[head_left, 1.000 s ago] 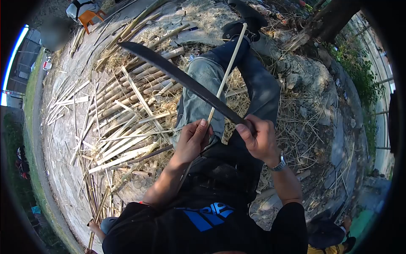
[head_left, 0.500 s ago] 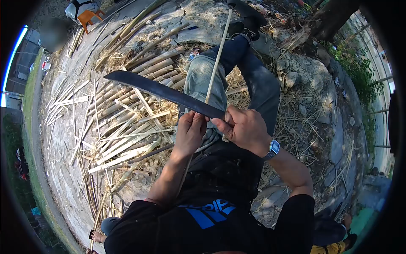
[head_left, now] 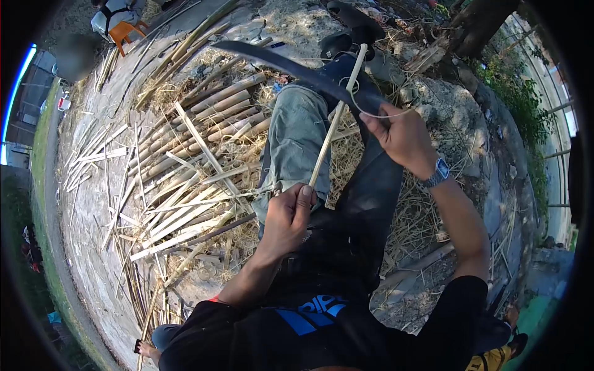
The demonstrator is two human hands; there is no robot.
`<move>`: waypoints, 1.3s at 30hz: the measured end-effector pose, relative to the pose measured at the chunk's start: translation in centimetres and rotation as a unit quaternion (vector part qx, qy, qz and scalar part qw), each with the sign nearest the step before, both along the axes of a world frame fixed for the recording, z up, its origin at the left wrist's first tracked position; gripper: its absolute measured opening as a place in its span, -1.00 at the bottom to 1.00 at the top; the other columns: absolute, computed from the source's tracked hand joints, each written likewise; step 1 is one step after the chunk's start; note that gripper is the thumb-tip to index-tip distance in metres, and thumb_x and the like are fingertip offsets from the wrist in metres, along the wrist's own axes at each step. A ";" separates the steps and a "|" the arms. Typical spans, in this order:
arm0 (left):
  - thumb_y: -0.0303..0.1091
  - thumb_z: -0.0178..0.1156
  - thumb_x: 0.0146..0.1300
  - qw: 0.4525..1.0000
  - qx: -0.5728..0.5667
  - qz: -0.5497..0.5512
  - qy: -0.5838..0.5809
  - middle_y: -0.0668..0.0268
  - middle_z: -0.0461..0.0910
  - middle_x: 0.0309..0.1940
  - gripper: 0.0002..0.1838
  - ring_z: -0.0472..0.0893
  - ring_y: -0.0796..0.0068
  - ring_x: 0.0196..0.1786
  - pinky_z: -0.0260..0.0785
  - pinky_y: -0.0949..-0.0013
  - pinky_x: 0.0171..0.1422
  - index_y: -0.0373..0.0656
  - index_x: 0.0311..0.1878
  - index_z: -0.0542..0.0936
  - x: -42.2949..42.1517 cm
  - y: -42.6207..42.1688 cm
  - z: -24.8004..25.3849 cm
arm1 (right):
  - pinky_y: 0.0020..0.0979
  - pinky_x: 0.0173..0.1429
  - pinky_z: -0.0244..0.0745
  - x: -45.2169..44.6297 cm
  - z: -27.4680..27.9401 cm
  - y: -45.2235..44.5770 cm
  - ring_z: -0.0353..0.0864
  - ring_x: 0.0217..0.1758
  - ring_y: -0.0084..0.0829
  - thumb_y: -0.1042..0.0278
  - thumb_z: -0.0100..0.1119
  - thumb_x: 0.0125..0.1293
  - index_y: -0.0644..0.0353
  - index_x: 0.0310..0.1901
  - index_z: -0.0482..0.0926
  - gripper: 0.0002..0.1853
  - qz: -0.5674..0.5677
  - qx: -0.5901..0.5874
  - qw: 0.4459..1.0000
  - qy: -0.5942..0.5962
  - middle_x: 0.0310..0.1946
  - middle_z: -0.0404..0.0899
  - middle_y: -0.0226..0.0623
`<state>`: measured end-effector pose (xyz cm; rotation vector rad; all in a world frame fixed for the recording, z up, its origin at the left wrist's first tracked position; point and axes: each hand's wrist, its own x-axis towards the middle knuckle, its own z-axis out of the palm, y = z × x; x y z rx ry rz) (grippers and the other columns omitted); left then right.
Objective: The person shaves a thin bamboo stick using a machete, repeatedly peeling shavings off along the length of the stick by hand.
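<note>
My left hand (head_left: pixel 288 216) is closed around the lower part of a thin pale bamboo strip (head_left: pixel 329 137), over my lap. The strip slants up and away past my knee. Further forward and to the right, my right hand (head_left: pixel 403 137) grips the handle of a long dark machete (head_left: pixel 284 67), whose handle is mostly hidden by the fingers. Its blade points to the upper left and crosses the strip near its far end. A thin curled shaving (head_left: pixel 355 93) shows beside the blade and strip.
Bamboo poles (head_left: pixel 226 105) and split strips (head_left: pixel 185 216) lie on the ground at the left. An orange chair (head_left: pixel 126 32) holds a seated person at the upper left. Another person's hand (head_left: pixel 146 350) is at the lower left. A tree trunk (head_left: pixel 482 28) stands at the upper right.
My right hand has moved forward and right with the machete, away from my left hand. The blade now crosses near the strip's far end, and a curled shaving shows there.
</note>
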<state>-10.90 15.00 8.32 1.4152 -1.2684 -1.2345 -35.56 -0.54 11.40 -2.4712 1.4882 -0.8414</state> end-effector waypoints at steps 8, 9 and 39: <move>-0.25 -0.02 0.66 0.997 0.031 -0.018 0.068 0.52 0.32 -0.64 -0.63 0.27 0.74 -0.56 0.11 0.48 -0.47 -0.24 -0.32 0.54 0.4 0.2 -0.1 | -0.33 -0.57 0.33 -13.0 -1.5 -14.2 0.50 -0.66 -0.36 -0.36 0.15 0.44 0.23 -0.58 0.50 -0.28 -0.300 0.094 0.949 -0.002 -0.72 0.46 -0.20; -0.25 -0.03 0.66 0.994 0.040 -0.015 0.100 0.59 0.30 -0.63 -0.63 0.24 0.80 -0.55 0.06 0.52 -0.47 -0.23 -0.29 0.56 0.6 0.1 0.0 | -0.41 -0.58 0.29 -11.9 -1.1 -11.9 0.45 -0.67 -0.48 -0.32 0.19 0.44 0.17 -0.55 0.49 -0.34 -0.271 0.167 0.926 -0.205 -0.72 0.43 -0.32; -0.22 -0.05 0.68 0.982 0.092 -0.006 0.166 0.51 0.36 -0.69 -0.65 0.25 0.76 -0.68 0.05 0.54 -0.58 -0.30 -0.12 0.57 0.8 0.2 -1.8 | -0.43 -0.49 0.40 3.4 -2.8 12.6 0.54 -0.66 -0.39 -0.10 0.22 0.48 0.26 -0.27 0.52 -0.52 0.099 0.281 0.940 -0.169 -0.66 0.50 -0.36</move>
